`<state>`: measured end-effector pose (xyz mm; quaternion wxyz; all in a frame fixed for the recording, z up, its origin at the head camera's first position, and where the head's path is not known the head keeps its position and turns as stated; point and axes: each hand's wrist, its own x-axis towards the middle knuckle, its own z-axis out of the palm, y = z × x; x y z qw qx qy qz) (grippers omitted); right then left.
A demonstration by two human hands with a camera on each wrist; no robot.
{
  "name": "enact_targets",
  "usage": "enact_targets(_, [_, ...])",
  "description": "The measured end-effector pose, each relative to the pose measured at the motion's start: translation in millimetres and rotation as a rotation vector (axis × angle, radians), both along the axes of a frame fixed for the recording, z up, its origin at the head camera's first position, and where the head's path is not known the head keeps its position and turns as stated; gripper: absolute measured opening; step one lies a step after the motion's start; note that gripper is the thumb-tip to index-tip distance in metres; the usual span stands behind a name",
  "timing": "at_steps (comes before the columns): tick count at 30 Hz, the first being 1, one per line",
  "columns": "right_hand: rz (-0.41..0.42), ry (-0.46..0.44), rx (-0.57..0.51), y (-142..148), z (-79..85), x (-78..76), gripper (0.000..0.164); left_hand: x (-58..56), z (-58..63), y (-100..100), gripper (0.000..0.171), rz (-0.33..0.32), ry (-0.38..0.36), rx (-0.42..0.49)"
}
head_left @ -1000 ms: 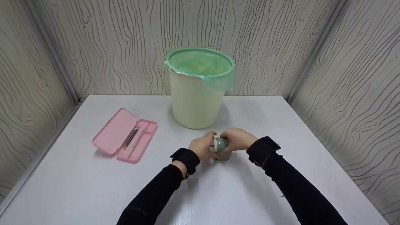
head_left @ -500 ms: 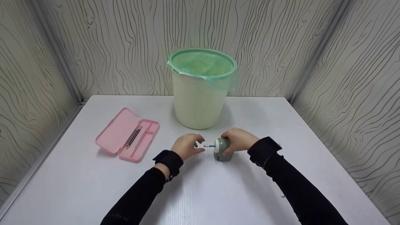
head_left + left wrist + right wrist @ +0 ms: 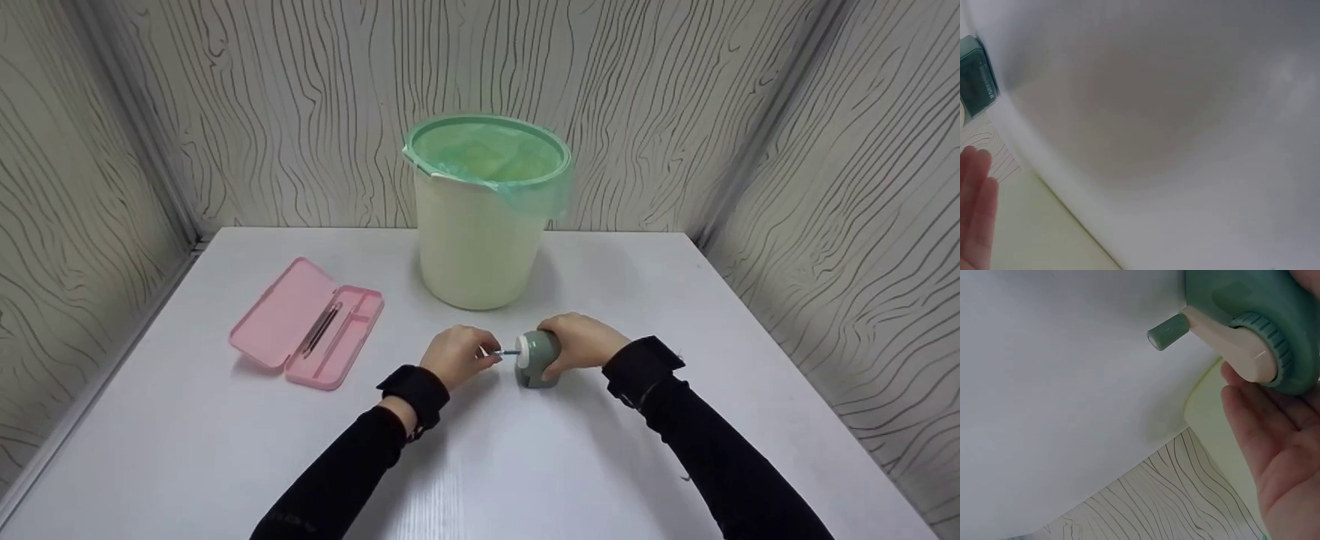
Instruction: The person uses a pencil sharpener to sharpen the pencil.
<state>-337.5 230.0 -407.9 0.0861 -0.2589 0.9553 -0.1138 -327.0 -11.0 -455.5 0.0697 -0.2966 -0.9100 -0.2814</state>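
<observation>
Left hand (image 3: 454, 357) nearly closed, finger and thumb pinching the blue pencil (image 3: 510, 352) where it juts sideways from the green sharpener (image 3: 543, 355); right hand (image 3: 585, 345) curved round the sharpener, holding it upright on the white table (image 3: 600, 465). From my end, I'd want that pencil level and in line, the right hand bracing firmly so nothing skews.

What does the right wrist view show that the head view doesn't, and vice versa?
Only right wrist: the crank.

Only head: the left hand, the pencil at its fingertips, and the open pink case.

Both: the sharpener, the right hand holding it, the bin and the table.
</observation>
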Motion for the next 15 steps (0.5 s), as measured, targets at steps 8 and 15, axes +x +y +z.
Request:
enact_targets(8, [-0.005, -0.009, -0.05, 10.0, 0.1, 1.8, 0.061, -0.2, -1.1, 1.4, 0.01, 0.001, 0.019, 0.012])
enact_targets(15, [0.011, 0.016, -0.068, 12.4, -2.5, 0.8, 0.058, -0.2, 0.8, 5.1, 0.01, -0.012, 0.025, 0.018])
